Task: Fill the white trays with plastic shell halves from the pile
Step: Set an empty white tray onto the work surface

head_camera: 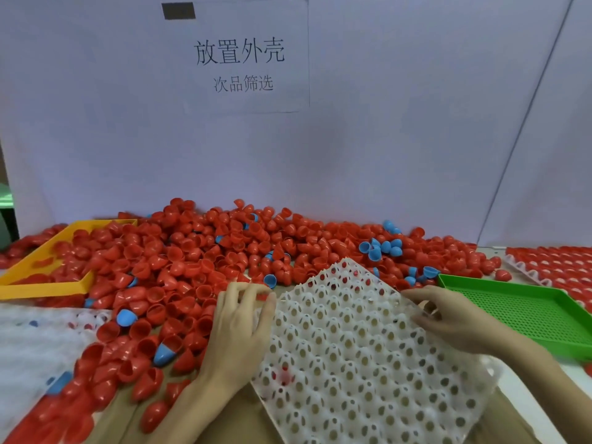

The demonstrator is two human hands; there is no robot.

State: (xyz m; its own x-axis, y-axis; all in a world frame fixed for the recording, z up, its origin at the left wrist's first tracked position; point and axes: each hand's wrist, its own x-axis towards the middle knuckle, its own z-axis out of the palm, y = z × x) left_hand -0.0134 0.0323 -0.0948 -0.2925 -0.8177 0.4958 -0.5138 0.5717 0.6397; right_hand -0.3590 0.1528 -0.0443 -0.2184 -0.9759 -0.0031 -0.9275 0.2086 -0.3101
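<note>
A white perforated tray (352, 341) lies tilted in front of me, its far corner resting on the pile of red shell halves (192, 251). Its cups hold no shells. My left hand (238, 328) grips the tray's left edge, thumb on top. At the right edge, my right hand (448, 318) holds the tray with curled fingers. A few blue shell halves (381, 246) are scattered among the red ones.
A yellow tray (41, 286) sits half buried at the left. A green perforated tray (528, 312) lies at the right, and beyond it a white tray (557, 264) filled with red shells. Another white tray (32, 334) lies at the near left. A white wall with a sign backs the pile.
</note>
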